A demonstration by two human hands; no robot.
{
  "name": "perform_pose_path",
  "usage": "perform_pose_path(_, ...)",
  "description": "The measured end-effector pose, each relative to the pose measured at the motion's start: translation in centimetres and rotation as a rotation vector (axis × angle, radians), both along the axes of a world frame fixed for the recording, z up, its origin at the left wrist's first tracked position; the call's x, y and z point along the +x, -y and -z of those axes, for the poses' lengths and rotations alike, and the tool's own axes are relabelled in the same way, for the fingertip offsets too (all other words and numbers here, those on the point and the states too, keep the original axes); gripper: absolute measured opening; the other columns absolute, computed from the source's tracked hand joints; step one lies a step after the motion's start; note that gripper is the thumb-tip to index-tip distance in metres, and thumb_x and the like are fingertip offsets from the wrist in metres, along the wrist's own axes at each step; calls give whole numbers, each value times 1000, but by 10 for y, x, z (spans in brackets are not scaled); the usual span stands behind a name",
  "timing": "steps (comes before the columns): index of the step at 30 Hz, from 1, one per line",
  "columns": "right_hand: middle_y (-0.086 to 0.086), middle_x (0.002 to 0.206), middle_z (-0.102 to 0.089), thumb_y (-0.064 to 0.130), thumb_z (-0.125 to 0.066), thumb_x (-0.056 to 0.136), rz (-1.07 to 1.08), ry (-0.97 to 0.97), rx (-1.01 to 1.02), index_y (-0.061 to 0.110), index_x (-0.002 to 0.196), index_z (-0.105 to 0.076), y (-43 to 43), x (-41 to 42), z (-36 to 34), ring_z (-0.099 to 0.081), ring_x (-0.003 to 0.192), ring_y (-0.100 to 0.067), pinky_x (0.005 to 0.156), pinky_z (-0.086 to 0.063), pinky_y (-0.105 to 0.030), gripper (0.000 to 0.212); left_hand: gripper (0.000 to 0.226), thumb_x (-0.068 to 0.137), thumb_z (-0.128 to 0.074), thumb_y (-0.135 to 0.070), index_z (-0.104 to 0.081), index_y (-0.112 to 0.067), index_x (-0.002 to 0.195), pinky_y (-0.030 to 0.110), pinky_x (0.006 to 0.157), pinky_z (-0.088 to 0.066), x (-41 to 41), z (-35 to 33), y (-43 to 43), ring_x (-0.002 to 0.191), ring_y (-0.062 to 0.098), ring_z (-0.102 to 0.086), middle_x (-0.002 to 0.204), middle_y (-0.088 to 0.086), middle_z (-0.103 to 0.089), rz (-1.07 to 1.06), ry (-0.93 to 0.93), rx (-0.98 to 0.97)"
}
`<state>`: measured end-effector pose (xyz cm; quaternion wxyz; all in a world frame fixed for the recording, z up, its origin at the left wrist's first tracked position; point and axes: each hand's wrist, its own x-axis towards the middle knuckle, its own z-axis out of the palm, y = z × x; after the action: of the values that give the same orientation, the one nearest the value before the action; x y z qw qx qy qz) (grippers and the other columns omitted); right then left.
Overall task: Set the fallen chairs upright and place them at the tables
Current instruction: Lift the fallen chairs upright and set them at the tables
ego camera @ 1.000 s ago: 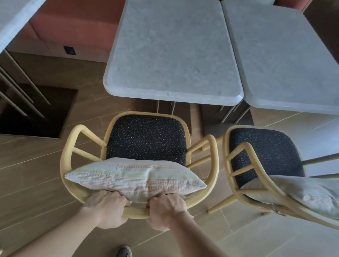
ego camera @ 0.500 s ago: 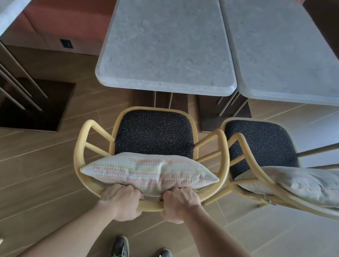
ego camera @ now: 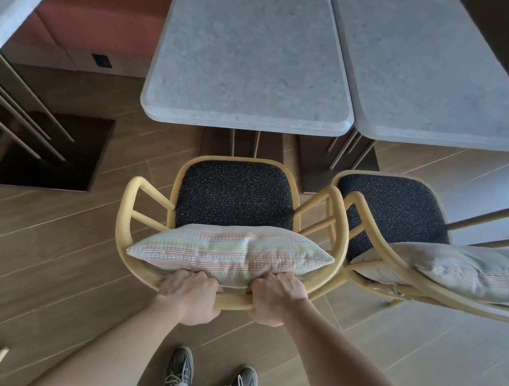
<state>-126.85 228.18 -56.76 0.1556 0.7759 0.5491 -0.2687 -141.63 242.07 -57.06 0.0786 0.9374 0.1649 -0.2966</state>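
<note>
Left hand (ego camera: pixel 190 295): fingers clamped round the back rail of the chair (ego camera: pixel 127 207), below the cushion (ego camera: pixel 231 252).
Right hand (ego camera: pixel 277 298): clamped on the same rail, near the left one.
Chair: upright, seat facing the table (ego camera: pixel 254 50), not yet under it.
Change: it has slid to the right and is now centred on the table, close to the neighbour chair (ego camera: pixel 393 207).
Meaning: probably only the final push remains.

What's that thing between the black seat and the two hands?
In the head view, a striped pillow lies there, on the seat cushion, against the wooden back rail that the left hand and right hand grip.
</note>
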Motion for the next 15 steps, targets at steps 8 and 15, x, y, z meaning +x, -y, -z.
perform_pose_path(8, -4, 104, -77, 41, -56, 95, 38, -16, -12, 19, 112, -75, 7, -4, 4, -73, 95, -31, 87, -60, -43, 34, 54, 95, -56, -55, -66, -30, 142, 44, 100, -55, -2, -1, 5, 114, 32, -73, 125, 6, -77, 11, -21, -7)
perform_pose_path(15, -3, 102, -76, 46, -54, 95, 28, -13, 3, 19, 111, -75, 7, -4, 8, -73, 93, -30, 83, -56, -41, 37, 53, 94, -57, -55, -67, -31, 141, 46, 100, -56, -2, -2, 6, 112, 32, -73, 123, 7, -77, 17, -14, -14)
